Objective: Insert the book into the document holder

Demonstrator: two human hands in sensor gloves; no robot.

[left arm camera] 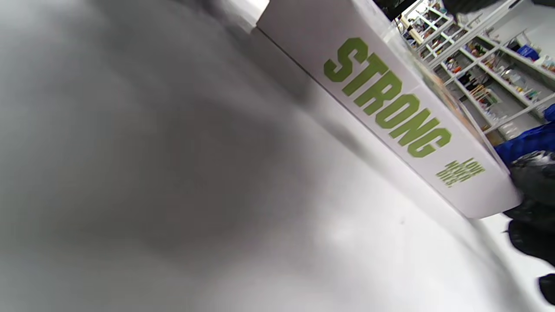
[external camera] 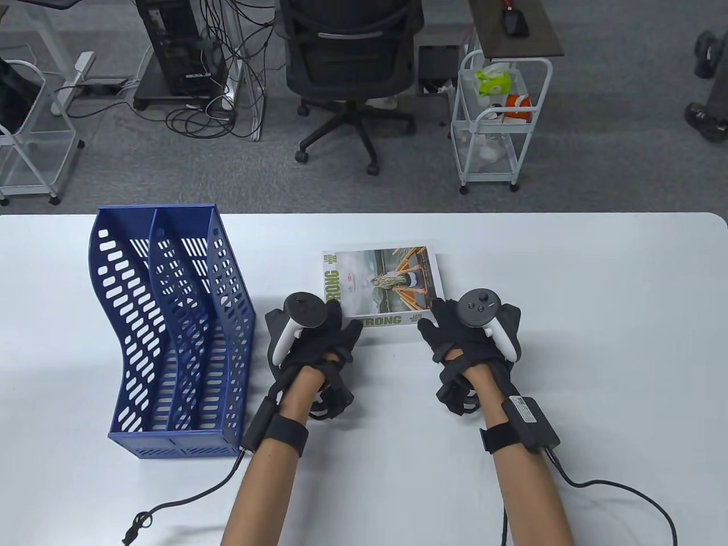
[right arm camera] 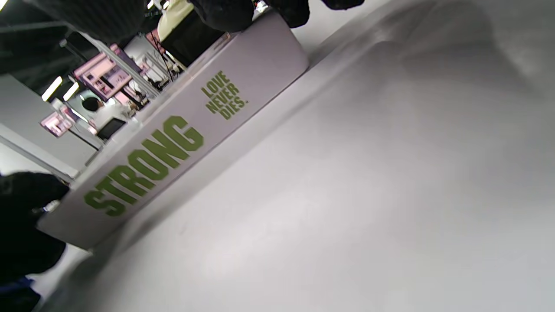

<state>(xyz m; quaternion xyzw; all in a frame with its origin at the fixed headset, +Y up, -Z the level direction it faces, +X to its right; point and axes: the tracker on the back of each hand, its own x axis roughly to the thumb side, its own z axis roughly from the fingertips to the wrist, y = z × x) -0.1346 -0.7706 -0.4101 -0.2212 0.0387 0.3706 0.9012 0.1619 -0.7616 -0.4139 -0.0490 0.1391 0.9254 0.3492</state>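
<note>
From the table view I see the book (external camera: 382, 289) lying flat on the white table (external camera: 597, 296), cover up, just right of the middle. Its near edge carries the green word STRONG. The blue document holder (external camera: 170, 330) stands well to the book's left, apart from it, with its slots facing up.

My left hand (external camera: 311, 336) sits at the book's near left corner, and my right hand (external camera: 469, 333) at the near right corner. The tracker on each hand covers most of the fingers from above, so the table view alone doesn't tell me how they lie.

The left wrist view is tilted and much of it is blurred grey table. It shows the book's white side with STRONG and small lettering I can't read there. Dark gloved fingers (left arm camera: 535, 173) meet the book's far corner at the frame's right edge; these look like the other hand's, cut off by the frame.

The right wrist view shows my right fingertips (right arm camera: 227, 13) on the book's upper corner, above LOVE NEVER DIES. A black glove (right arm camera: 26, 216) touches the opposite corner at lower left. Both hands touch the book, but I cannot tell whether either actually grips it or whether the near edge is off the table.
</note>
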